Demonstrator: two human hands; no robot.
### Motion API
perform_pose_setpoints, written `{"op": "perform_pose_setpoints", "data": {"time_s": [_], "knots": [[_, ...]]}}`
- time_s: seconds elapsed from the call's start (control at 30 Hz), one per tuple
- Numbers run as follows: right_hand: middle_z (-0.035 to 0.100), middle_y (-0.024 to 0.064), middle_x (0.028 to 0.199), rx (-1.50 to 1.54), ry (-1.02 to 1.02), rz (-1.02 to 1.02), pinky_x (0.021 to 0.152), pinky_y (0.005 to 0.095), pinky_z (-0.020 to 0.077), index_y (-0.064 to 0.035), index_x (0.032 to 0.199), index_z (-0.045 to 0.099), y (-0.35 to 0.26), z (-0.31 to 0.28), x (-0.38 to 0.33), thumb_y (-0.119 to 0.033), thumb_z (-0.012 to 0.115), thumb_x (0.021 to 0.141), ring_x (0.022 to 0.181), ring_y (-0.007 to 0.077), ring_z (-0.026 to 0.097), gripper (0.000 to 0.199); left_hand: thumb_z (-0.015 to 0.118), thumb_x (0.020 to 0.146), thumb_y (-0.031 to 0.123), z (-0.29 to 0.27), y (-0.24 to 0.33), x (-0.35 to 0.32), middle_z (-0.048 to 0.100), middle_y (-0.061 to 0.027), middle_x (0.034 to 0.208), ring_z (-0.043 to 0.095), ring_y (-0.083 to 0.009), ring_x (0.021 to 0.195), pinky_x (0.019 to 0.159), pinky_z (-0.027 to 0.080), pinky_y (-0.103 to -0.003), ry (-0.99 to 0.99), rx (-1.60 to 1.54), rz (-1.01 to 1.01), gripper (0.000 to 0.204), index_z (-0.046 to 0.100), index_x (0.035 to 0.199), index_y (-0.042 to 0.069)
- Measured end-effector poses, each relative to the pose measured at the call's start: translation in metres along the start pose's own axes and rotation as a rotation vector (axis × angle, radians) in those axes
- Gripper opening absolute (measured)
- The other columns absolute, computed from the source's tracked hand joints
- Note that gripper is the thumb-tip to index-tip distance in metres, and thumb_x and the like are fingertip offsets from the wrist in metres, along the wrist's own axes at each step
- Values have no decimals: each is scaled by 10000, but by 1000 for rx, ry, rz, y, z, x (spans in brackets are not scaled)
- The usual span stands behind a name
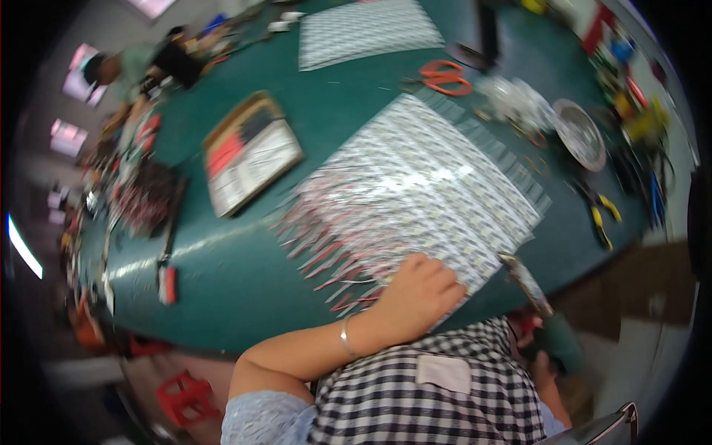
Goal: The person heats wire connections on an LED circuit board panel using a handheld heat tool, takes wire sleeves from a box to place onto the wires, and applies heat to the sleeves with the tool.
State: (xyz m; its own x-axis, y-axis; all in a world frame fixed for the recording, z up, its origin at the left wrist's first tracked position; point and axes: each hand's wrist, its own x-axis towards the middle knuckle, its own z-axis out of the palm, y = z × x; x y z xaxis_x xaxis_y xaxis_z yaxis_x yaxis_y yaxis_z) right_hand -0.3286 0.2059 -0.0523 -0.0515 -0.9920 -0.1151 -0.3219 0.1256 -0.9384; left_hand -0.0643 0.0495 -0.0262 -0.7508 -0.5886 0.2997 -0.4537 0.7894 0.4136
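A large whitish sheet point(437, 170) with rows of small marks lies slantwise before me. Many short red and white wires point(319, 237) fan out from its left edge. My left hand point(420, 293) rests on its near corner, fingers curled; whatever they may hold is hidden under them. Beside the sheet's right corner is a soldering iron with a green handle point(561, 343) and a worn metal barrel, its tip close to the sheet's edge. My right hand point(545, 368), partly hidden by that handle, is closed around it.
An open cardboard box point(252, 159) of wires stands left of the sheet. Orange-handled scissors point(445, 78), a clear plastic bag point(512, 100), a metal bowl point(580, 135) and yellow-handled pliers point(599, 215) lie right. Another sheet point(369, 33) is behind. A person point(133, 74) works far left.
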Motion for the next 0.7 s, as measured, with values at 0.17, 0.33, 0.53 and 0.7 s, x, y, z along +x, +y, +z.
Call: {"op": "perform_pose_setpoints", "data": {"time_s": [0.17,0.33,0.53,0.7], "knots": [[564,130,1046,356,217,-266,580,255,452,42,1177,437,-11,18,34,-361,454,930,662,152,561,473,572,735,130,-22,-5,-58,520,-26,781,514,-215,811,739,399,-335,57,-158,-3,158,617,883,100],[547,135,1097,483,246,-200,567,237,454,20,1210,406,-58,36,69,-265,395,958,651,127,554,380,661,707,93,-72,-27,-111,578,-31,809,557,-235,797,706,431,-363,196,-51,-182,200,642,902,132],[545,162,1076,567,301,-116,540,241,475,14,1253,355,-91,49,95,-247,426,948,620,140,571,408,656,703,64,-155,-117,-109,614,-89,808,568,-287,808,716,454,-385,423,414,-488,170,664,873,64],[553,161,1059,566,311,-78,515,239,473,15,1253,354,-92,57,105,-254,429,949,614,148,575,413,647,714,73,-154,-200,-67,626,-114,837,577,-296,847,769,465,-397,388,440,-479,211,672,922,51]]}}
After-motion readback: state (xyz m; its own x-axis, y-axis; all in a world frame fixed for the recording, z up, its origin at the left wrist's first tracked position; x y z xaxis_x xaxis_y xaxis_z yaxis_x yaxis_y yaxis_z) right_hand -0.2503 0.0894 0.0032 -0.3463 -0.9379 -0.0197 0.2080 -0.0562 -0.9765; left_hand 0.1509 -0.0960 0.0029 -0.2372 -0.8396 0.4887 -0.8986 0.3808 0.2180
